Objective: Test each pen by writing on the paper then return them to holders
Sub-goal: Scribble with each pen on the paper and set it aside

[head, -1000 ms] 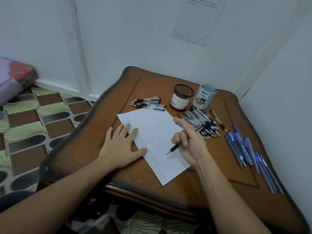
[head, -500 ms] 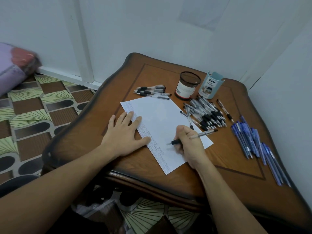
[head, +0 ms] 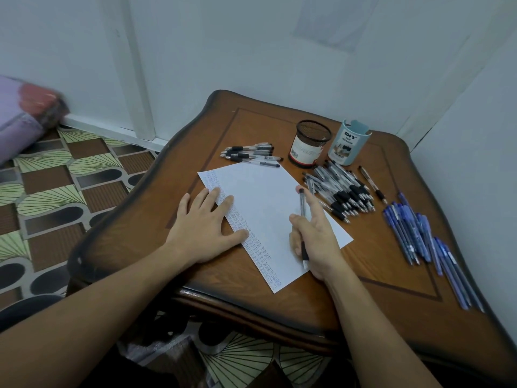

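Observation:
A white sheet of paper (head: 265, 203) lies on the wooden table (head: 377, 275), with rows of small writing along its left edge. My left hand (head: 204, 231) presses flat on that edge, fingers spread. My right hand (head: 316, 236) holds a clear pen with a black grip (head: 303, 219) over the paper's right part. The pen's tip points toward me and its button end points away. A dark mesh holder (head: 309, 144) and a pale blue holder (head: 348, 142) stand at the back of the table.
A small group of black-grip pens (head: 251, 154) lies behind the paper. A large heap of similar pens (head: 341, 191) sits right of the paper, and a row of blue pens (head: 419, 242) runs along the right edge. White walls close in behind and to the right.
The pen in my right hand has swung round: its tip pointed left over the paper, now it points back toward me. My left hand has stayed on the sheet.

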### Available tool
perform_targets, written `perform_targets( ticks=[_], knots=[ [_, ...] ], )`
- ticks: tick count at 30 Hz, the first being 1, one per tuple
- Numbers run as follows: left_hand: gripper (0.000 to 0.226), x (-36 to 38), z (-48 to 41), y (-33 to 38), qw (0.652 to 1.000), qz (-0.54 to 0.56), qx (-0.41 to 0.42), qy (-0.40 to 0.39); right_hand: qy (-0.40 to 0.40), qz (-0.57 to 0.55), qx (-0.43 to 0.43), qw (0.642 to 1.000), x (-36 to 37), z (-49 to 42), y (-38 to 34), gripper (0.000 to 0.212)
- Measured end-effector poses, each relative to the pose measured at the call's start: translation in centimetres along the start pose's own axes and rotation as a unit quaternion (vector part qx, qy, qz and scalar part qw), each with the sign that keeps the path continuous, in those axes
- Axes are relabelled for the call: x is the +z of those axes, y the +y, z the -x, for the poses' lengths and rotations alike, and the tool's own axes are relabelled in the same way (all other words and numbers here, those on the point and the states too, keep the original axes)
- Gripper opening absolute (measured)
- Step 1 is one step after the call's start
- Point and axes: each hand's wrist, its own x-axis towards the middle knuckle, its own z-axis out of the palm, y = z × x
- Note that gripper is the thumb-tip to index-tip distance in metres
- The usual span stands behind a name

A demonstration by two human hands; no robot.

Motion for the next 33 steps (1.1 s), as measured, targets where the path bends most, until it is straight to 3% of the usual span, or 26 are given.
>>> perform_targets(
  ticks=[12,16,18,20,22,28,33],
  knots=[
    [0.104,0.1,0.0,0.0,1.000,-0.004,-0.001,0.004,0.023,-0.055,-0.004,0.998,-0.1,-0.1,0.7,0.056],
    [0.105,0.0,0.0,0.0,1.000,-0.006,0.000,0.000,0.019,-0.100,-0.026,0.994,0.1,0.1,0.7,0.021],
    [0.106,0.0,0.0,0.0,1.000,-0.006,-0.001,-0.001,0.021,-0.117,-0.017,0.993,0.1,0.2,0.7,0.033],
    [0.105,0.1,0.0,0.0,1.000,-0.005,-0.001,0.000,0.013,-0.112,0.011,0.994,0.2,0.3,0.7,0.059],
    [0.105,0.1,0.0,-0.1,1.000,-0.004,-0.001,0.000,0.000,-0.091,0.014,0.996,0.3,0.4,0.7,0.066],
    [0.105,0.1,-0.1,-0.1,1.000,-0.008,-0.001,-0.002,-0.050,-0.042,-0.022,0.998,0.0,1.0,0.6,0.026],
    [0.105,0.1,-0.1,-0.1,1.000,-0.007,0.001,-0.003,-0.035,0.010,-0.013,0.999,-0.4,0.8,1.1,0.023]
  ],
)
